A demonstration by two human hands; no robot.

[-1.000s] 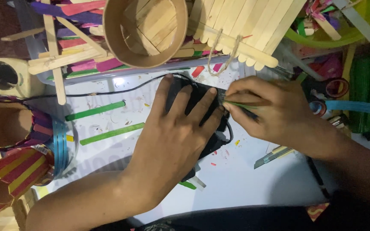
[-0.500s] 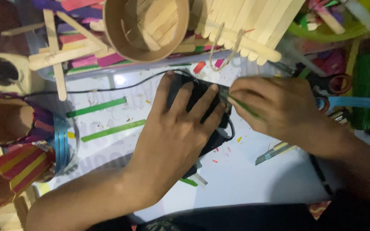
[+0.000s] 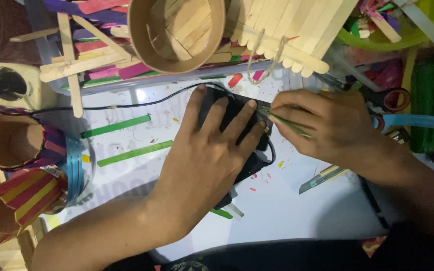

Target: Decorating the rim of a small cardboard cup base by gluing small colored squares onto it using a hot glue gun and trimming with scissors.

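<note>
My left hand (image 3: 204,155) lies flat on a black corded tool (image 3: 249,163) on the white work surface (image 3: 287,211), its fingers spread over the tool's top. My right hand (image 3: 327,125) pinches a thin green craft stick (image 3: 288,125) and holds its end against the tool's tip, right beside my left fingertips. The tool's black cord (image 3: 121,105) runs off to the left. Most of the tool is hidden under my left hand.
Two green sticks (image 3: 126,140) lie left of my hand. A round wooden stick basket (image 3: 177,35) and a stick raft (image 3: 282,30) sit at the top. Striped stick cups (image 3: 21,190) stand left. Scissors (image 3: 393,103), a utility knife (image 3: 322,176) and a power socket (image 3: 6,83) lie around.
Both hands stay on the tool and the stick. My right hand has shifted slightly along the green stick; the view has moved a little.
</note>
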